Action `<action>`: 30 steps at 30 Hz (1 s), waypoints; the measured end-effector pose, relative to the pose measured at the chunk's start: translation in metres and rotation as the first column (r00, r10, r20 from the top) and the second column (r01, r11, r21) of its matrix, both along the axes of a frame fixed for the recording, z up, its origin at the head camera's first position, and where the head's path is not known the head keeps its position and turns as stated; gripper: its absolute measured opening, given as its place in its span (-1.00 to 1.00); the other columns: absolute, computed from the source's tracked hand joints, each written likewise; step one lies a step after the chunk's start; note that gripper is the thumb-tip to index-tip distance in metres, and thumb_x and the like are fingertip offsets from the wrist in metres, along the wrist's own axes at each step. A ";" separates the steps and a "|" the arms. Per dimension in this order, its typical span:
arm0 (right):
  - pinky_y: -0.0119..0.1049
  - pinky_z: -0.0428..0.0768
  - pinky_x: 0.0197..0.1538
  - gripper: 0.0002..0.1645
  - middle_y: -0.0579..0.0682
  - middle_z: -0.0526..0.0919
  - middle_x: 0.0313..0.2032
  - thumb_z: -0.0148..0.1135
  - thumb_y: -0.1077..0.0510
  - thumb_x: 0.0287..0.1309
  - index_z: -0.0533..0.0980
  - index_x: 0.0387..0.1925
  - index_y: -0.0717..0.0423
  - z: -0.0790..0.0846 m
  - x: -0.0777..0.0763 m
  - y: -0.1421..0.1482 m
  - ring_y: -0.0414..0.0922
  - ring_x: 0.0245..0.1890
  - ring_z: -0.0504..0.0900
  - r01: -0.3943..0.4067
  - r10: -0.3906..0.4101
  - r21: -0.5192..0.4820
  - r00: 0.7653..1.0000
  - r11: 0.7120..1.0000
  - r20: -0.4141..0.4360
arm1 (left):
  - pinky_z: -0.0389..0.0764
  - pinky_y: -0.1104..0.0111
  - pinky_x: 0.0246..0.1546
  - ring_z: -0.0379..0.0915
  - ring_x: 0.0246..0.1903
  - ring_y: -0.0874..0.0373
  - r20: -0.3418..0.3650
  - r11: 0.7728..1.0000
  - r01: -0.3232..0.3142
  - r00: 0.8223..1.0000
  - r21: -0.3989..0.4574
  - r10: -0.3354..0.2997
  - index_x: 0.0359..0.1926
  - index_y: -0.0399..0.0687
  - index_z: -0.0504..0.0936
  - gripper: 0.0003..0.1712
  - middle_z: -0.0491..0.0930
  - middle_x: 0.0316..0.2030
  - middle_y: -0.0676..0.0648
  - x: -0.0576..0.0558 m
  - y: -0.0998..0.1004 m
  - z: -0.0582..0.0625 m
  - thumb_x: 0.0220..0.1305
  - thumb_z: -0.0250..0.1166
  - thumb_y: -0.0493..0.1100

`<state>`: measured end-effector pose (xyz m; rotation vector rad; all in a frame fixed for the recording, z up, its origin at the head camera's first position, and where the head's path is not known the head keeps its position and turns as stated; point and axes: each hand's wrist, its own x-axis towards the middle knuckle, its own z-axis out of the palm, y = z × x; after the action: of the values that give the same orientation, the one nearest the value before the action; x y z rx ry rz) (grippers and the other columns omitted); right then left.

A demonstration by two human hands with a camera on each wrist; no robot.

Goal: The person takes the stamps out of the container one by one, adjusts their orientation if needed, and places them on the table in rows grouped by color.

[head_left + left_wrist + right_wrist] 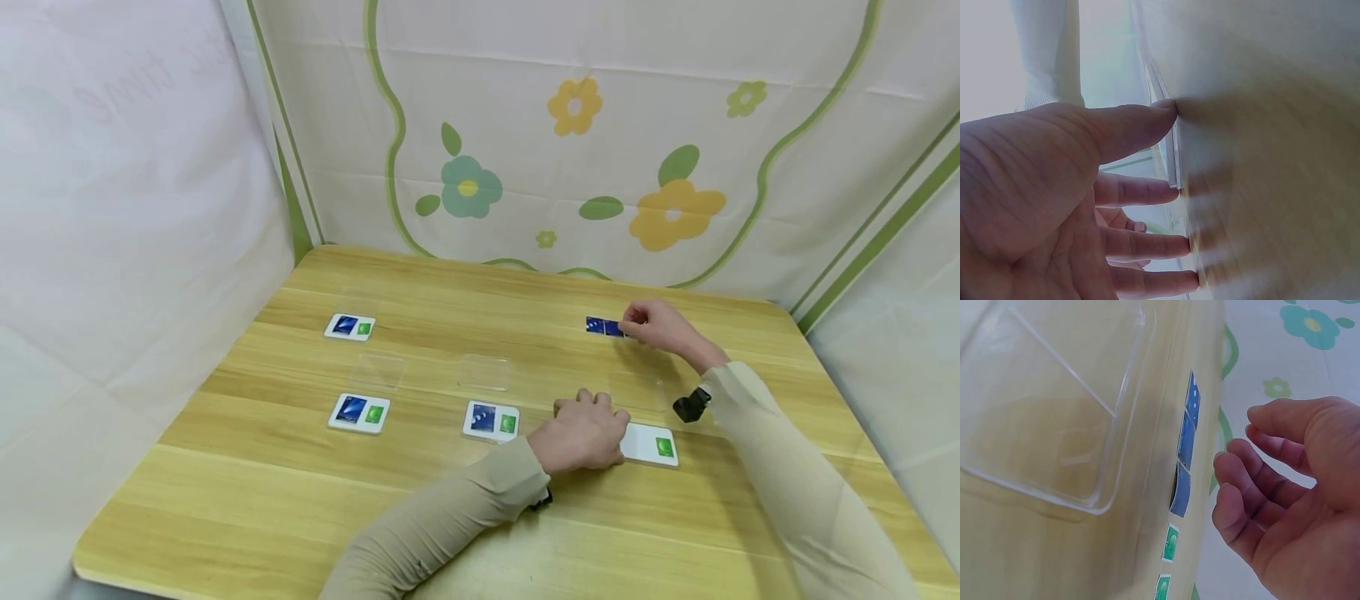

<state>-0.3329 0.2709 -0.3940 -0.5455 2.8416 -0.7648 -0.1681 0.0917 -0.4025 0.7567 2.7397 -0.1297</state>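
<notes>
One unfinished card [649, 444] lies at the near right, with a green sticker [664, 447] at its right end and bare white where its neighbours show blue, so it looks about half done. The left hand [583, 431] pinches this card's left end between thumb and index finger, other fingertips down on the table [225, 500]. Leftward in the same row, the middle card [491, 421] and the left card [358, 413] each bear both a blue and a green sticker and appear complete in that respect. Just beyond the row lie the left clear cover [378, 372], the middle clear cover [485, 372] and the right clear cover [641, 393], all apart from the cards, so any covering seems yet to be done. Farther off at the left, a fourth card [349, 327] also has both colours. At the far right, the right hand [660, 327] is beside a line of loose stickers, fingers loosely curled with nothing visible in them; whether one touches the end piece I cannot tell. The right wrist view shows three blue stickers [1189, 440] and two green stickers [1171, 542] in that line, not yet placed on any card.
</notes>
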 end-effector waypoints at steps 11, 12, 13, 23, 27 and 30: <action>-0.28 0.55 -0.39 -0.74 0.16 0.60 -0.31 0.15 0.02 0.36 0.54 -0.21 0.17 0.002 0.014 0.004 -0.06 -0.44 0.55 0.000 0.000 -0.031 1.000 1.000 -0.001 | 0.62 0.00 -0.12 0.38 0.08 0.03 0.008 1.000 -0.003 1.000 0.002 0.003 0.21 0.39 0.43 -0.45 0.41 0.16 0.05 -0.002 0.000 0.000 0.26 0.17 0.36; -0.28 0.55 -0.40 -0.74 0.17 0.60 -0.31 0.15 0.02 0.37 0.54 -0.21 0.17 0.002 0.015 0.005 -0.05 -0.44 0.55 0.002 -0.002 -0.033 1.000 0.999 0.001 | 0.62 0.00 -0.12 0.38 0.08 0.03 0.009 1.000 -0.004 1.000 0.001 0.004 0.22 0.39 0.43 -0.45 0.41 0.16 0.05 -0.001 0.000 0.000 0.26 0.17 0.36; -0.28 0.54 -0.40 -0.74 0.16 0.60 -0.31 0.15 0.02 0.36 0.54 -0.21 0.17 0.003 0.017 0.006 -0.05 -0.44 0.55 0.003 -0.003 -0.035 1.000 0.999 0.000 | 0.62 0.00 -0.11 0.38 0.07 0.03 0.010 1.000 -0.004 1.000 0.002 0.004 0.22 0.39 0.43 -0.45 0.41 0.16 0.05 -0.001 0.000 0.000 0.26 0.17 0.36; -0.32 0.52 -0.44 -0.70 0.18 0.60 -0.32 0.15 -0.03 0.36 0.54 -0.19 0.16 0.006 0.035 0.013 -0.07 -0.45 0.52 0.015 -0.015 -0.037 1.000 0.999 -0.001 | 0.62 0.01 -0.10 0.37 0.08 0.03 0.003 1.000 0.000 1.000 -0.009 0.000 0.24 0.40 0.42 -0.44 0.40 0.17 0.06 0.000 0.002 0.001 0.27 0.16 0.37; -0.32 0.51 -0.45 -0.70 0.19 0.60 -0.33 0.15 -0.04 0.36 0.54 -0.19 0.14 0.007 0.042 0.015 -0.08 -0.46 0.52 0.019 -0.020 -0.029 1.000 0.999 -0.004 | 0.62 0.00 -0.09 0.38 0.08 0.03 0.002 1.000 -0.001 1.000 -0.008 0.001 0.24 0.40 0.42 -0.44 0.41 0.16 0.05 0.000 0.002 0.001 0.27 0.16 0.36; -0.32 0.52 -0.45 -0.67 0.20 0.60 -0.34 0.15 -0.05 0.36 0.55 -0.18 0.15 0.008 0.048 0.016 -0.08 -0.48 0.51 0.013 -0.014 -0.036 1.000 0.999 -0.005 | 0.61 -0.01 -0.08 0.38 0.08 0.03 0.006 1.000 -0.004 1.000 -0.005 0.004 0.23 0.40 0.42 -0.45 0.41 0.16 0.05 0.000 0.002 0.001 0.27 0.16 0.36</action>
<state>-0.2849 0.2865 -0.3860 -0.5346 2.8442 -0.8198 -0.1677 0.0937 -0.4018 0.7495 2.7335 -0.1334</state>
